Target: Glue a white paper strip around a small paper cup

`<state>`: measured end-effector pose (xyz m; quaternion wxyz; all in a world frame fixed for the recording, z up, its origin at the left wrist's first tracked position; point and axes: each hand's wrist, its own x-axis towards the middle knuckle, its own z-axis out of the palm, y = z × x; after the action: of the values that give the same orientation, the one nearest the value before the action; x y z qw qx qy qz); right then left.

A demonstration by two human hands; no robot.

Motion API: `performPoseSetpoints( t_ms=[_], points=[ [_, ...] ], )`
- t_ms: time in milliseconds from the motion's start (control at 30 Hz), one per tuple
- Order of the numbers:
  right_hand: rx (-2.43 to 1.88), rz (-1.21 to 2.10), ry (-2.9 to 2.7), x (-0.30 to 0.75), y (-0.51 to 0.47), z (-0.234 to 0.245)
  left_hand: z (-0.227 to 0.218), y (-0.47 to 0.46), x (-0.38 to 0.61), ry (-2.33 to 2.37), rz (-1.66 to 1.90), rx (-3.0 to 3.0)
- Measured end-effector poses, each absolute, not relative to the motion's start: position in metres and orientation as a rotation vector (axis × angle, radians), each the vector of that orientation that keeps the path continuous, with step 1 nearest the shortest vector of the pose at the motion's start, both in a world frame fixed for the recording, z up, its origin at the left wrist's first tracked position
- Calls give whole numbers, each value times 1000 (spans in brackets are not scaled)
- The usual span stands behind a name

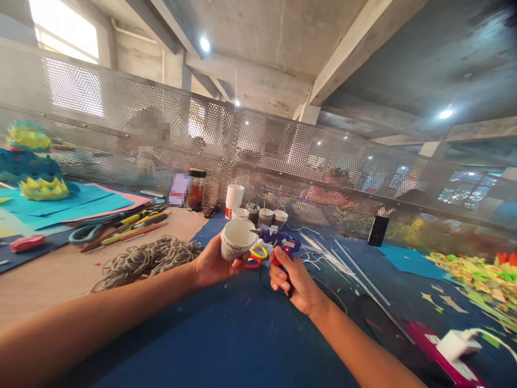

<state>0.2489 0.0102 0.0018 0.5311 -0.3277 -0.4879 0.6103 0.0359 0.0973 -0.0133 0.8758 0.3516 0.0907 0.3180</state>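
My left hand (212,264) is closed round a white paper cup (236,239), held tilted with its open mouth towards me. My right hand (291,281) grips a blue glue gun (279,240) by the handle; its red light is on and its nozzle points left at the cup's rim. Both hands hover just above a dark blue table cover (226,334). A yellow and red ring-shaped thing (256,255) lies right behind the cup.
Behind stand a stack of white cups (234,199), small wrapped cups (266,215) and a dark jar (196,189). A coil of grey cord (145,258), scissors (86,233) and pens lie left. Glue sticks (355,267), paper scraps (480,280) and a plug (454,345) are right. A perforated metal screen (283,156) backs the table, with people behind.
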Motion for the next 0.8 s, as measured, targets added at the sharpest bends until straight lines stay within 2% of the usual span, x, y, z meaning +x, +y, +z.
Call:
performPoseSetpoints(
  t_ms=[300,800],
  points=[
    [-800,1351,-1227,246,6,7,-11,96,37,210,694,721],
    [-780,1394,-1177,245,9,-1,-9,93,38,248,762,631]
  ],
)
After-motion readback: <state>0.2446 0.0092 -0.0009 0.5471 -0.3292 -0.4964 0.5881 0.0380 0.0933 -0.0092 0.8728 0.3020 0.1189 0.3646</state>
